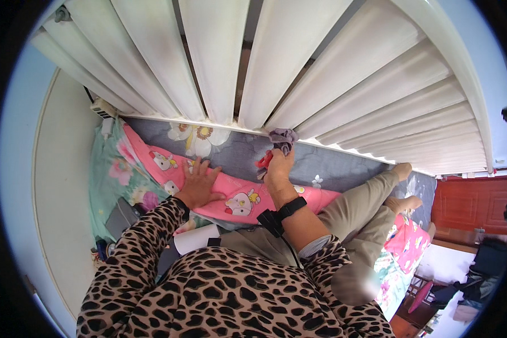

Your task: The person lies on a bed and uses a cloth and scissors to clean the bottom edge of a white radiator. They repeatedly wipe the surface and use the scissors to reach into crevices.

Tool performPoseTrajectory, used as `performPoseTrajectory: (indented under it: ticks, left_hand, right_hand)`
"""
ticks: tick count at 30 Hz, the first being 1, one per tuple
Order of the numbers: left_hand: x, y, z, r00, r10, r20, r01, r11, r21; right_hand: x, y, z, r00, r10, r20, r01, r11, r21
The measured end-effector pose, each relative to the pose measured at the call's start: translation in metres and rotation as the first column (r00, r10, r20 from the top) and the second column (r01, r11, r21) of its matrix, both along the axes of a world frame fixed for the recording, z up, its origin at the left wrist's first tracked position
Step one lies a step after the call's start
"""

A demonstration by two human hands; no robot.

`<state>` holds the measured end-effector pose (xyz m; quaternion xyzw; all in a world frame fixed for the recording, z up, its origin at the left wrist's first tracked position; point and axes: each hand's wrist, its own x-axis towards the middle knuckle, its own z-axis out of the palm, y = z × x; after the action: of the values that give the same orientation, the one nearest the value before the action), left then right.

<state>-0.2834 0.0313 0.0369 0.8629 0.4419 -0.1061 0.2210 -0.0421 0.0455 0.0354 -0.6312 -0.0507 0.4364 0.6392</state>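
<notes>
My right hand point(280, 165) grips a crumpled grey-purple cloth point(284, 139) with a red part point(264, 159) beside the wrist side of it. The cloth touches the bottom edge of a white slatted panel point(211, 55) that rises along the bed. Spread flat, my left hand point(199, 182) presses on a pink quilt point(241, 203) printed with cartoon figures. Its fingers are apart and hold nothing. Between the quilt and the panel runs a grey bedsheet point(232, 150) with large pale flowers.
A power strip point(103, 109) with a white plug stands at the panel's left end. Green floral bedding point(110, 160) carries a grey flat device point(121, 217). A white roll point(196, 239) lies by my waist. My legs point(355, 203) stretch right, near a reddish door point(469, 205).
</notes>
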Motion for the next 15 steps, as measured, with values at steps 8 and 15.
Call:
performPoseTrajectory:
  ticks: [8,15]
  left_hand:
    - [0.0,-0.001,-0.004,1.0,-0.01,0.026,0.008,0.999,0.053]
    - [0.0,0.002,-0.002,0.999,-0.03,-0.014,0.03,1.0,-0.005]
  right_hand:
    - [-0.015,0.005,-0.005,0.988,0.084,0.127,-0.062,0.984,-0.167]
    - [-0.002,-0.042,0.079,0.854,0.385,-0.35,-0.35,0.923,0.161]
